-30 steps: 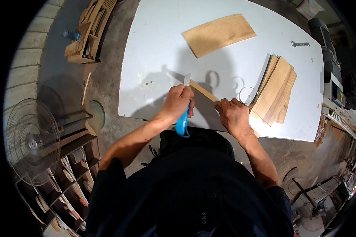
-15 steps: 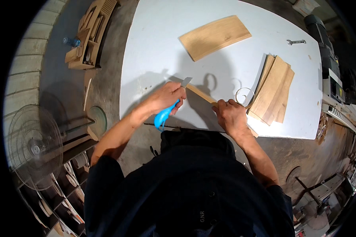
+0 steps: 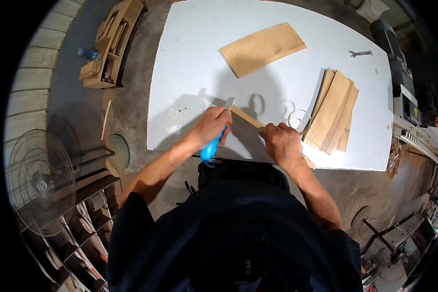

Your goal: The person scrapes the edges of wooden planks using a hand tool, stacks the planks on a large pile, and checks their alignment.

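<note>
My left hand (image 3: 211, 127) is closed around a blue-handled knife (image 3: 209, 150), its short flat metal blade sticking out past the fingers. The blade rests at the far left end of a narrow wooden piece (image 3: 248, 118), seen as a thin strip slanting toward my right hand. Closed over this piece, my right hand (image 3: 282, 143) hides its middle; a pale end shows beside the right wrist. A thin curled strip (image 3: 299, 117) loops up just beyond my right fingers. Whether it is joined to the wooden piece I cannot tell.
A single wooden board (image 3: 263, 50) lies on the white table (image 3: 180, 63) at the far side. Several boards (image 3: 332, 113) are stacked at the right, near a wrench (image 3: 360, 53). A fan (image 3: 41, 185) stands left; machinery (image 3: 409, 114) borders the table's right.
The knife handle has swung to point more straight toward me, and its blade is more upright. My left hand has shifted slightly nearer. My right hand keeps its grip.
</note>
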### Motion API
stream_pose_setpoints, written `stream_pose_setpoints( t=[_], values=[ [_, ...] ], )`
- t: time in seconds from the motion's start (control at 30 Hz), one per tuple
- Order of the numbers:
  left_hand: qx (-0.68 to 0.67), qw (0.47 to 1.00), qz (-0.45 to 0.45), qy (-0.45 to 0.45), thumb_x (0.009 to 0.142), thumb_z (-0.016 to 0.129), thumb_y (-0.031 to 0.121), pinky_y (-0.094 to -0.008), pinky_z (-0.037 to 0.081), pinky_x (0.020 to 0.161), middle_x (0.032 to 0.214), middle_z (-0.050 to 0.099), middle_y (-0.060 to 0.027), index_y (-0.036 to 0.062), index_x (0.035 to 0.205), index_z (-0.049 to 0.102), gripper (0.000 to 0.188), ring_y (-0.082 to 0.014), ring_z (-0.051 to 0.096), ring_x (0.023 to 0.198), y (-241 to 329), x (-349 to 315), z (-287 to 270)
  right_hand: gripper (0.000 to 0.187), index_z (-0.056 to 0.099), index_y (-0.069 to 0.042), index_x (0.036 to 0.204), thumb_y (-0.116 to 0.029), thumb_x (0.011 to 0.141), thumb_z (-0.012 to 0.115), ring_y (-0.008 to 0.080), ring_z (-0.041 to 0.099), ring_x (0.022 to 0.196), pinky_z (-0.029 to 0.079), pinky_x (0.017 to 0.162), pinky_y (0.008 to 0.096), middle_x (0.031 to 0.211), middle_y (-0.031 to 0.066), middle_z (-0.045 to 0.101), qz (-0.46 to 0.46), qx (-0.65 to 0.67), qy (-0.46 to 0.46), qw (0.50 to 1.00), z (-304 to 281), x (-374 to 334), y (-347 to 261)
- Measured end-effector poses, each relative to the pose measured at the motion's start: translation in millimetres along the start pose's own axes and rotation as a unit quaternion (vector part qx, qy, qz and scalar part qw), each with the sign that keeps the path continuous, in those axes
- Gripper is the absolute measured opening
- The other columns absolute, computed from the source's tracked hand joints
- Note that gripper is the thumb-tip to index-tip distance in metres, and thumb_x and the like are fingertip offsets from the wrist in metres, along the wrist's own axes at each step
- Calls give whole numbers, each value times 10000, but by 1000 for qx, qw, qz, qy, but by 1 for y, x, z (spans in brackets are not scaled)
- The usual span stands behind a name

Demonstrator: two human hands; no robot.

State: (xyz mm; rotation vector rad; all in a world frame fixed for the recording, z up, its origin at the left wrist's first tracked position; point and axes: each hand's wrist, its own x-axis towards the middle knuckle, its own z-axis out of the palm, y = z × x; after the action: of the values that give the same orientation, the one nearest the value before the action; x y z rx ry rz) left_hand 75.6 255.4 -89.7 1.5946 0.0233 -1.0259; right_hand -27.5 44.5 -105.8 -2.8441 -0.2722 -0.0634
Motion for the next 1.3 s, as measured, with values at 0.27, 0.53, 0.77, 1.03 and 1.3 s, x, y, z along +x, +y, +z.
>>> stream_pose_setpoints(
  t=[0.27, 0.53, 0.77, 1.03, 1.3],
  values=[
    [36, 997, 35, 65, 968, 431, 449, -307, 447, 431, 551, 497, -60, 10, 716, 493, 510, -163, 523, 432, 0, -1, 14, 239, 566, -49, 756, -245, 833, 677, 243, 620, 654, 509, 572, 356, 633, 93, 611, 16, -19, -5, 1000, 1, -4, -2],
    [-113, 991, -54, 49, 967, 441, 474, -292, 398, 405, 526, 468, -37, 76, 668, 461, 499, -131, 460, 407, 7, -5, 19, 145, 603, -59, 788, -189, 844, 629, 227, 629, 749, 521, 634, 329, 710, 72, 629, 32, -32, -39, 998, -4, -3, -8],
    [-42, 999, 26, -1, 943, 465, 471, -302, 419, 413, 543, 496, -52, 37, 700, 501, 498, -141, 485, 417, 4, -26, 52, 57, 646, -97, 817, -144, 787, 641, 223, 628, 771, 522, 666, 328, 816, 51, 617, 13, -31, -79, 996, -11, -4, -10],
    [197, 959, 192, -63, 990, 471, 359, -294, 447, 425, 522, 537, -63, -9, 723, 586, 469, -156, 545, 446, 10, -50, 109, 161, 627, -73, 874, -218, 810, 656, 257, 625, 751, 522, 638, 372, 725, 91, 634, 12, 26, -15, 999, 7, -2, 8],
    [121, 957, 195, 177, 964, 521, 263, -278, 451, 511, 673, 574, -76, -21, 878, 592, 305, -120, 541, 561, -23, -39, 20, 135, 644, -52, 804, -179, 846, 659, 236, 576, 633, 490, 561, 358, 681, 79, 614, 4, 73, 140, 987, -8, 1, -5]
  ],
)
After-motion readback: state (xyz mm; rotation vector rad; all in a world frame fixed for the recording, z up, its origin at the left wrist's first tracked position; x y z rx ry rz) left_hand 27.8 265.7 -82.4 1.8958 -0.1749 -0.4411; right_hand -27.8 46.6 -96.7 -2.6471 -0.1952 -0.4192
